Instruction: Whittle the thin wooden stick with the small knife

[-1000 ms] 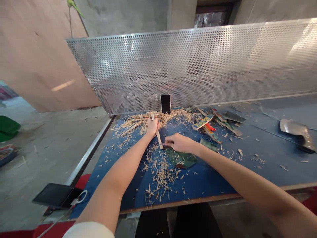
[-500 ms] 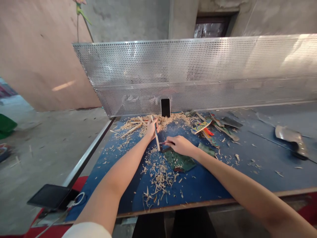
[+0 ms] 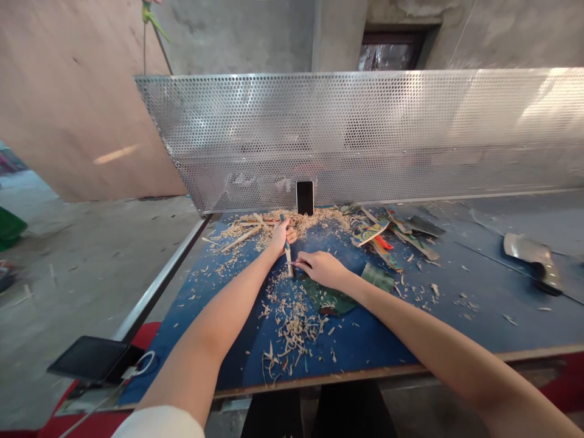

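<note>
Over the table (image 3: 365, 340)'s blue top, left of its right-hand stretch:
the left hand (image 3: 280, 237) grips a wood strip (image 3: 289, 268); the right hand (image 3: 322, 268) pinches a thin blade (image 3: 292, 263) across it.

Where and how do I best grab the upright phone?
I'd pinch the phone by its two long side edges, above mid-height, coming from the front and slightly above. It stands on a short end, screen out, with the perforated panel behind and wood shavings around its foot. Whether it leans on the panel isn't clear.
</note>
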The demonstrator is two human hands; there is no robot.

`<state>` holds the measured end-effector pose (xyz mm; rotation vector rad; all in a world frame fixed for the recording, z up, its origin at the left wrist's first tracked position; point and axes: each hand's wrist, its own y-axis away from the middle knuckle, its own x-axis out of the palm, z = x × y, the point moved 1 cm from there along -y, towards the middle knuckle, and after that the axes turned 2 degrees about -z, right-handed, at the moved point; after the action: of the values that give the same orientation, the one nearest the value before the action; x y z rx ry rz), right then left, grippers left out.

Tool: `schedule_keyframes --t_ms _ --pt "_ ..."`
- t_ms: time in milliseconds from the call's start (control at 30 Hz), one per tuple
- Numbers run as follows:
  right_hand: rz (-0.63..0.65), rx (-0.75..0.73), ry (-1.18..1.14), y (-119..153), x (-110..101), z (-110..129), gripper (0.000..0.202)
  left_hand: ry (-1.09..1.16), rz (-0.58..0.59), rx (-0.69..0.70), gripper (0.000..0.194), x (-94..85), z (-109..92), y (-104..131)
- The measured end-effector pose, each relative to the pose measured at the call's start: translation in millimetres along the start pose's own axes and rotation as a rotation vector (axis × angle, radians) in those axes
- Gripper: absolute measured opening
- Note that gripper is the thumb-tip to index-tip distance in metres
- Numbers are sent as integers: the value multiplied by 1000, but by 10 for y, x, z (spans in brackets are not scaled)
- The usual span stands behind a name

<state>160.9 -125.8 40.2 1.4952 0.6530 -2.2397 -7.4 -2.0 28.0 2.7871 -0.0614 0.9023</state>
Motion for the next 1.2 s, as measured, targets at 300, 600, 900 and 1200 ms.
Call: schedule_keyframes --t_ms 300,600,900,1200 --pt "108 3 -137 27 -42 73 25 -7 -1 93 60 -34 -29 34" --pt "-14 -35 -40 180 -168 36 21 -16 -70 99 56 -89 -49 -46" --pt "15 -10 15 41 -50 5 20 6 -27 90 64 -40 -33 0" --pt "66 -15 -81 -8 3 -5 25 -47 -45 107 54 -123 15 -132"
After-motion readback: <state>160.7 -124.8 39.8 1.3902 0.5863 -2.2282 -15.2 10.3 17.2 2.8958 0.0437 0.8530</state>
